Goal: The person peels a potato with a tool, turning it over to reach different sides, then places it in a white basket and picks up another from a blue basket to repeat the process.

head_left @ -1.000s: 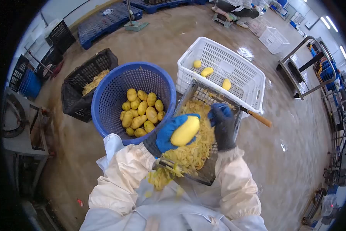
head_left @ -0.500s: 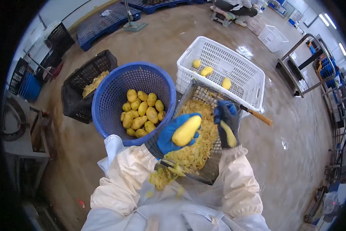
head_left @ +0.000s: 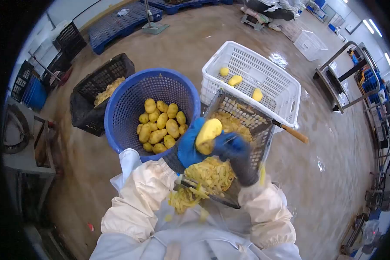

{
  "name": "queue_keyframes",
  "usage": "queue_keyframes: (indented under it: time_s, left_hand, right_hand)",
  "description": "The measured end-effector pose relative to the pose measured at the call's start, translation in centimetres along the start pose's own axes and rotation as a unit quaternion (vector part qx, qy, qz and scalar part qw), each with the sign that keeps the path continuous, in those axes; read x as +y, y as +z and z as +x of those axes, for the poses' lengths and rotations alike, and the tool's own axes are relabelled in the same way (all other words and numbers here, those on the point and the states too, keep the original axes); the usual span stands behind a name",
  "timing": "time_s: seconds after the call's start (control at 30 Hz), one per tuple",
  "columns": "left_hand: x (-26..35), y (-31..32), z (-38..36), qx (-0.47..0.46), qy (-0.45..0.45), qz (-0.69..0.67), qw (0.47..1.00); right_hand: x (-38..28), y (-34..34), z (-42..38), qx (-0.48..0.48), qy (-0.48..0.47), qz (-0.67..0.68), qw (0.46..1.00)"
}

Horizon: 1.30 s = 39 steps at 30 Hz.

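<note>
My left hand (head_left: 189, 145), in a blue glove, is wrapped round a potato (head_left: 208, 132); its upper part is peeled bright yellow and brown skin shows at the lower end. Right beside the potato, my right hand (head_left: 234, 149) is closed and smeared by motion; what its fingers hold is hidden. A strip of peel (head_left: 262, 174) clings at the right cuff. Below both hands, a dark crate (head_left: 259, 138) carries a heap of potato peelings (head_left: 210, 175). To the left, a blue basket (head_left: 117, 141) holds several unpeeled potatoes (head_left: 160, 125).
A white crate (head_left: 286, 82) behind the dark one holds 3 peeled potatoes (head_left: 235, 80). A wooden-handled knife (head_left: 292, 131) rests across the dark crate's right rim. A black crate (head_left: 84, 115) with peelings stands left. A trolley (head_left: 346, 82) stands right; a person (head_left: 273, 8) sits far back.
My right hand has moved left and down to the potato. The left hand has tilted the potato more upright, showing its unpeeled end. The long strip hanging at the right hand has slid to the cuff.
</note>
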State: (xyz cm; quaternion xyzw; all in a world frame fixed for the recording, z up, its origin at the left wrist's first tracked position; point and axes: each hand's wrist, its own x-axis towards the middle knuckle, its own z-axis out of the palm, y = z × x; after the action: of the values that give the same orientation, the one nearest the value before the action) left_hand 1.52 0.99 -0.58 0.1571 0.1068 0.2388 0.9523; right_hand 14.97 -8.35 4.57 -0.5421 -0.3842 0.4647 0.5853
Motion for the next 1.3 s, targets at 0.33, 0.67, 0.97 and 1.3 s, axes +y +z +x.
queue_keyframes:
  time_s: [0.33,0.67,0.97,1.3]
  left_hand:
    - [0.1,0.5,-0.3,-0.025,-0.068,-0.051,0.996]
    - [0.3,0.3,0.4,-0.018,-0.043,-0.098,0.994]
    - [-0.4,0.2,-0.1,0.046,-0.086,0.002,0.995]
    - [0.0,-0.3,-0.1,-0.001,-0.056,0.094,0.994]
  right_hand:
    - [0.1,-3.3,2.5,0.101,-0.045,-0.009,0.994]
    - [1.0,-3.9,2.8,0.009,-0.035,0.122,0.992]
    - [0.5,-6.4,4.3,0.189,-0.075,0.023,0.979]
    - [1.2,-5.0,4.9,0.199,-0.076,-0.019,0.977]
